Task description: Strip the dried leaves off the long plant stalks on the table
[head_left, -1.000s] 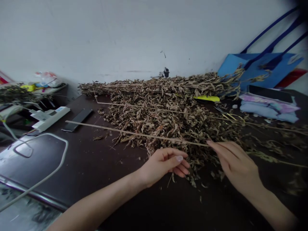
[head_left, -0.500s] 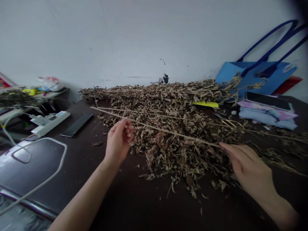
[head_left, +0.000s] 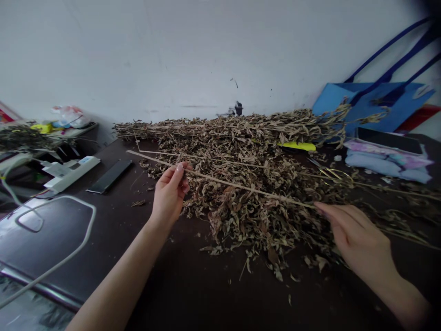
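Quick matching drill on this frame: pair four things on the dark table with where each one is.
Things:
1. long bare pale stem
2. white power strip
3. blue tote bag
4. yellow-handled tool

Places:
A. leaning on the wall, far right
B. held between left hand and right hand
C. far left of the table
D. lying on the dried leaf pile, right side

Pairs: 1-B, 2-C, 3-A, 4-D

Pale tan stem (head_left: 241,185), brown dried leaves (head_left: 248,207), blue bag (head_left: 372,103), dark table (head_left: 193,285).
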Motion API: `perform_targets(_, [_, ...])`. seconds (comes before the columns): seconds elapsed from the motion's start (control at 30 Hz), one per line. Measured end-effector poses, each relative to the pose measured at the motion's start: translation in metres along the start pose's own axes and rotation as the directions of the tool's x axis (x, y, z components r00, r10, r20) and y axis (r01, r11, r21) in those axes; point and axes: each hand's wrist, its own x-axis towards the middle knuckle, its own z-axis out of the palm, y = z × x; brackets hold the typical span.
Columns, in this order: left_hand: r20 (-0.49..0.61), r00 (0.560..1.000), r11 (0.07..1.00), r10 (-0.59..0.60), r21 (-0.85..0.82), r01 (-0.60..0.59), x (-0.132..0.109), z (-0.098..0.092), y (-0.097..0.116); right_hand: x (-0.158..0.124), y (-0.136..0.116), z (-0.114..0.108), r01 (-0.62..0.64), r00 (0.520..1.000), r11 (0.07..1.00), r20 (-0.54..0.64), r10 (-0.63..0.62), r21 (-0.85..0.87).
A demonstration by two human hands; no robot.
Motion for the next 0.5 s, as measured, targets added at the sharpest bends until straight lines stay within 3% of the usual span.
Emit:
perform_targets(0.3, [0.006, 1.0, 1.0, -0.003, 0.022, 0.003, -0.001, 0.003, -0.011, -0.002, 0.004, -0.001, -0.034, 0.998, 0.999, 0.05, 0.036, -0.024])
perform_targets(0.5, [0.008, 0.999, 0.999, -0.039, 0.038, 0.039, -0.002, 0.004, -0.015, -0.001, 0.004, 0.003, -0.06, 0.998, 0.997, 0.017, 0.061, -0.045])
